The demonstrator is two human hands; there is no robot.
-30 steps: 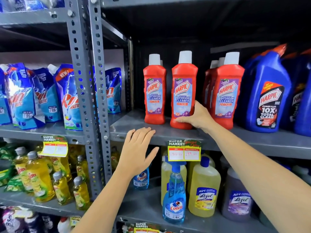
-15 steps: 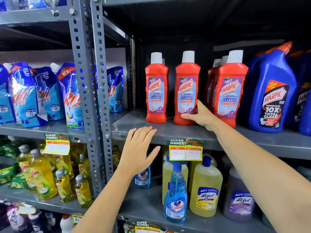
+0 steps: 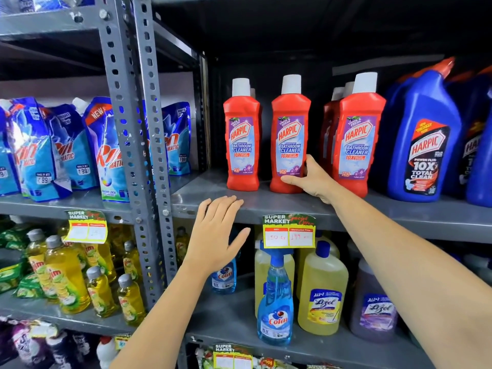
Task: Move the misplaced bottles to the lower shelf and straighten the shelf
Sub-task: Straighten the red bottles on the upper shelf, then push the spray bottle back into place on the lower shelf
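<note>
Right hand (image 3: 312, 179): wrapped loosely around the lower right side of the middle red bottle (image 3: 290, 134), thumb on the label, fingers behind.
Left hand (image 3: 217, 233): flat and empty, fingertips on the shelf (image 3: 399, 214) front edge.
Middle red bottle: upright on the shelf, between two other red bottles (image 3: 242, 134).
Lower shelf (image 3: 226, 320): holds a spray bottle (image 3: 275, 302) and yellow bottles (image 3: 322, 294).
</note>
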